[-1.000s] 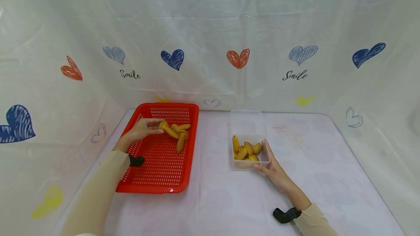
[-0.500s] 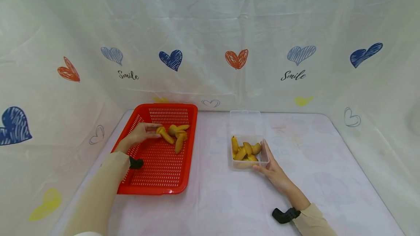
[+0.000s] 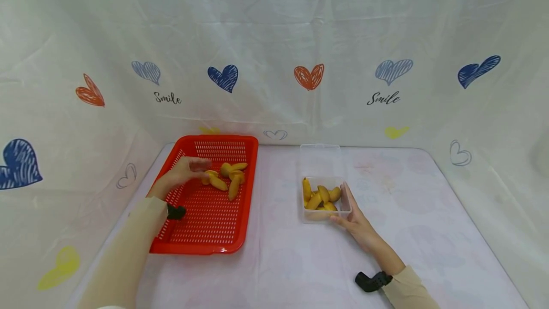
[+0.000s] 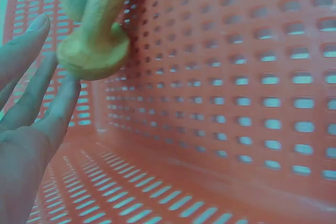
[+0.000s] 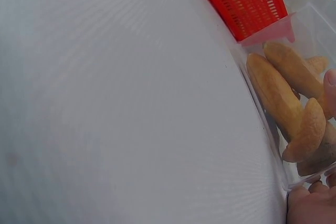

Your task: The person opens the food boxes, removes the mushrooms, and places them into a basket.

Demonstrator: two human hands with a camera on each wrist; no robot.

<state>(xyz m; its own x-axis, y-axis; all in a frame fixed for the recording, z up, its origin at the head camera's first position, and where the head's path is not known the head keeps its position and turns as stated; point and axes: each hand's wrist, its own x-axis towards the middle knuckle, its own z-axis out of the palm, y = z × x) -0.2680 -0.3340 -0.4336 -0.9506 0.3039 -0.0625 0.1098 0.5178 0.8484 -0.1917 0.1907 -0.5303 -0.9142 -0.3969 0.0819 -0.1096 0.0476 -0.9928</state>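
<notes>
My left hand (image 3: 184,171) hovers inside the red basket (image 3: 248,206), its fingers extended beside the cap of a yellow-brown mushroom (image 3: 218,183). In the left wrist view the fingertips sit right at the cap of that mushroom (image 4: 94,56), and no finger curls round it. Several more mushrooms (image 3: 234,190) lie just to its right. On the table, my right hand (image 3: 361,229) grips the right side of a clear plastic box (image 3: 317,216), thumb at the front. Mushrooms (image 5: 278,98) fill much of the box, as the right wrist view shows.
The box's clear lid (image 3: 320,160) lies open towards the back. A white cloth (image 3: 283,261) covers the table, and a curtain (image 3: 266,37) printed with hearts rises behind and beside it. The basket has slotted walls and stands to the left of the box.
The mushroom at my left fingertips has come down and left onto the basket floor. My left fingers have spread away from it. My right hand stays on the box.
</notes>
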